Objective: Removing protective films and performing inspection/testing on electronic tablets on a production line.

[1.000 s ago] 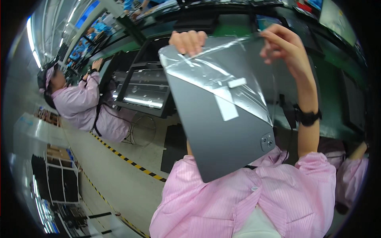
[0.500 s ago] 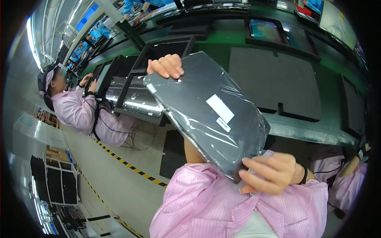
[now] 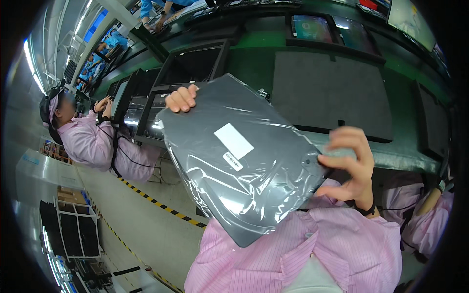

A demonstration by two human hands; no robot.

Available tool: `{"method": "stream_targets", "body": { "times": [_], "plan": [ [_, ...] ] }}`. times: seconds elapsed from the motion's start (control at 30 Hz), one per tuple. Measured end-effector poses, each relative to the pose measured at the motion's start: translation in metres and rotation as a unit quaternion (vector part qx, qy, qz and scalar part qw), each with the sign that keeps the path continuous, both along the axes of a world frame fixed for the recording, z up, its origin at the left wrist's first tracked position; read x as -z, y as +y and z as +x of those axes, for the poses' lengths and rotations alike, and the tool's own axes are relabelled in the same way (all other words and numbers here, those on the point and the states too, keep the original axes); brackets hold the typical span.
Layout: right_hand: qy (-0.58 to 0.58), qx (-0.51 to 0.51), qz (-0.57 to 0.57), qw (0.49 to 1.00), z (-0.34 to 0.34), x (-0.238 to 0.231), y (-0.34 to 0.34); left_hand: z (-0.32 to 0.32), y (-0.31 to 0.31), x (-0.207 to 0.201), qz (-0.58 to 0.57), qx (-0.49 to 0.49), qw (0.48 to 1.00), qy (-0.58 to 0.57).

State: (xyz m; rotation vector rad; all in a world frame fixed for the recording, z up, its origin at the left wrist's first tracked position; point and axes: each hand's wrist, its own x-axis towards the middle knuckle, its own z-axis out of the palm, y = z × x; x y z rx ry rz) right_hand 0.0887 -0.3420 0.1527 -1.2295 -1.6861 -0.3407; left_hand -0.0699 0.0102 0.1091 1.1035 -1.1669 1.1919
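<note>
Now clear plastic bag encloses grey panel; left hand, right hand grip edges.

A green workbench carries dark panels and screens. Below — a grey floor with yellow-black striped tape.
</note>
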Motion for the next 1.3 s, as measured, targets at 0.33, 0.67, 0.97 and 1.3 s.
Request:
{"method": "stream_targets", "body": {
  "times": [0.33,0.67,0.97,1.3],
  "plan": [
    [0.418,-0.337,0.008,0.844,-0.035,0.013,0.046,0.014,-0.016,0.104,-0.193,0.095,0.974,0.071],
    [0.496,-0.311,-0.019,0.811,-0.034,0.008,0.042,0.025,-0.091,0.079,-0.410,-0.011,0.907,0.090],
    [0.521,-0.267,-0.040,0.810,-0.040,0.000,0.036,0.030,-0.097,0.085,-0.451,0.019,0.885,0.110],
    [0.480,-0.194,-0.271,0.811,0.013,0.019,0.039,0.014,-0.119,-0.056,-0.254,-0.186,0.948,0.043]
  ]
}}
